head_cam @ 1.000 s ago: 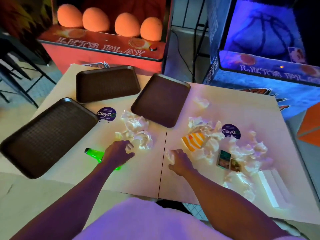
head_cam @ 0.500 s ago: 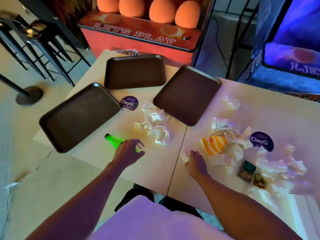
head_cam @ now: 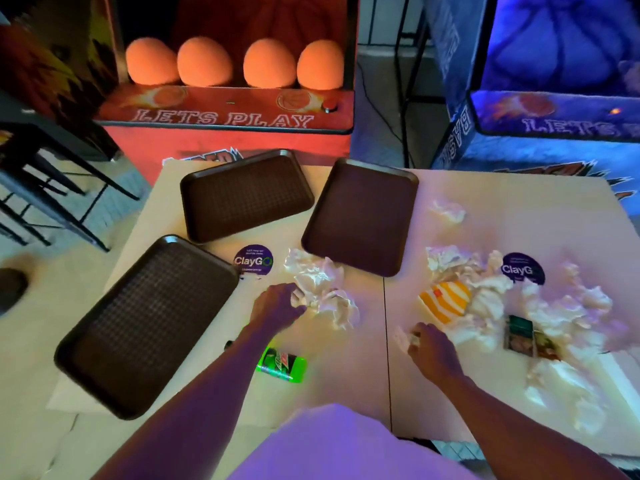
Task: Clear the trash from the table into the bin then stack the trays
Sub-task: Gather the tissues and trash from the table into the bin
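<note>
Two hands closed on crumpled napkins (left [head_cam: 278, 304], right [head_cam: 431, 351]), three trays [head_cam: 149, 323] nearby

Two light-topped tables [head_cam: 519, 209] butt together, a dark seam [head_cam: 385, 323] running between them; each top carries a round purple "ClayGo" sticker [head_cam: 254, 260]. Behind the left table: red arcade basketball machine [head_cam: 225, 112], lit orange-red, lettered "LETS PLAY", four orange basketballs [head_cam: 204, 62] in a row on its ledge, red button [head_cam: 329, 105] at the right end. Behind the right table: second basketball machine [head_cam: 554, 126], lit blue-violet, same lettering partly cut off. Black metal frame and cable [head_cam: 401, 98] stand in the gap between machines. Far left: dark metal-legged stools [head_cam: 45, 174] on pale tiled floor [head_cam: 110, 216]; a dark round base [head_cam: 12, 284] sits at the left edge
</note>
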### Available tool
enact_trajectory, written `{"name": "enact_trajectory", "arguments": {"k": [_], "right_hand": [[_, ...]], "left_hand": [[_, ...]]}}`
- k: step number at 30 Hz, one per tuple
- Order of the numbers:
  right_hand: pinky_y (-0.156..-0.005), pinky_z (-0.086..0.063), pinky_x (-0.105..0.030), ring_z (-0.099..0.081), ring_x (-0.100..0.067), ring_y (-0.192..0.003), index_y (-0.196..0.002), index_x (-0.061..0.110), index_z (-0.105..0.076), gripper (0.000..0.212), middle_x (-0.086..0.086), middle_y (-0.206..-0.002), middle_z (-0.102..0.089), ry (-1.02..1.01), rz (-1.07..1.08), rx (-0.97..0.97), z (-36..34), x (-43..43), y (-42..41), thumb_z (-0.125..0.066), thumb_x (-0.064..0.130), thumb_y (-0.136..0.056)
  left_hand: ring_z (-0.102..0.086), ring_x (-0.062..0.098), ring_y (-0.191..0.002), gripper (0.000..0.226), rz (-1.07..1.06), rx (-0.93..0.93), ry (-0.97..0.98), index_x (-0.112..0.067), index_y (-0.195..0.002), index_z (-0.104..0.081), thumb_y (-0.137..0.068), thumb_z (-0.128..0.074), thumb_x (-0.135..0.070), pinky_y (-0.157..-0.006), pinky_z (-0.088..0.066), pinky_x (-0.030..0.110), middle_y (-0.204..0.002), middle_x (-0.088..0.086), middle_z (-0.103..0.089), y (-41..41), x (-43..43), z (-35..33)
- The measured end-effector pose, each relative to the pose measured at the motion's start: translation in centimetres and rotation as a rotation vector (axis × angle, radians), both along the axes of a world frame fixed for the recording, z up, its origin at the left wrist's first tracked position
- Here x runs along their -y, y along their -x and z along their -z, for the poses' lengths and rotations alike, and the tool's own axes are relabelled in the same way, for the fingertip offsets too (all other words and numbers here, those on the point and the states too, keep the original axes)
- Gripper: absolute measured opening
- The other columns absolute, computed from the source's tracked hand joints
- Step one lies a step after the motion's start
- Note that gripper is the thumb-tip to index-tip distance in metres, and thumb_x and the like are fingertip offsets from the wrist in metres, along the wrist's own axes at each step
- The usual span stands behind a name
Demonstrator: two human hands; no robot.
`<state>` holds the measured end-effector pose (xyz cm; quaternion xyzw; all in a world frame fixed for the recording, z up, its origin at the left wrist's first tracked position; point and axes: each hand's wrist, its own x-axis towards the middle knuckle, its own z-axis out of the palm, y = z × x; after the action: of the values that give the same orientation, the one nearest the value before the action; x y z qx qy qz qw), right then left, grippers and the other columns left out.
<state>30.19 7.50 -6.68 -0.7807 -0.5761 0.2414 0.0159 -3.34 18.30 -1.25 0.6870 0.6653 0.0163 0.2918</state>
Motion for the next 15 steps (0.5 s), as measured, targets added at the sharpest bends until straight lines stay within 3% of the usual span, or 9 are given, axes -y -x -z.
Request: {"name": "enact_trajectory", "arguments": {"k": [4,9,15], "right_hand": [[-0.079,-0.053,-0.037,-0.067,-0.033,-0.098,-0.106,0.012,-0.070,0.018,-0.009,-0.103,-0.066,-0.026,0.125,-0.038,-0.3,1.0,1.7,-0.068,0.017,-0.089],[-0.066,-0.045,-0.032,-0.067,-0.032,-0.083,-0.096,0.012,-0.070,0.015,-0.007,-0.089,-0.066,-0.054,0.272,-0.047,-0.2,2.6,3.8,-0.071,0.011,-0.081],[-0.065,-0.039,-0.027,-0.065,-0.029,-0.075,-0.095,0.012,-0.070,0.015,-0.005,-0.086,-0.065,-0.057,0.377,-0.056,-0.2,4.7,5.2,-0.073,0.009,-0.080]], "left_hand": [[-0.065,0.020,-0.119,0.035,0.100,-0.026,-0.027,-0.028,-0.124,-0.067,-0.090,-0.071,-0.038,-0.097,-0.054,0.037,-0.127,-0.004,-0.070,0.8,-4.1,0.4],[-0.047,0.030,-0.138,0.068,0.280,-0.094,-0.025,-0.018,-0.150,-0.047,-0.091,-0.073,-0.042,-0.105,-0.050,0.046,-0.149,0.009,-0.050,0.9,-8.4,2.0],[-0.034,0.036,-0.146,0.079,0.319,-0.065,0.038,-0.017,-0.152,-0.041,-0.093,-0.060,-0.066,-0.110,-0.045,0.053,-0.157,0.012,-0.039,-1.4,-11.0,4.8]]}}
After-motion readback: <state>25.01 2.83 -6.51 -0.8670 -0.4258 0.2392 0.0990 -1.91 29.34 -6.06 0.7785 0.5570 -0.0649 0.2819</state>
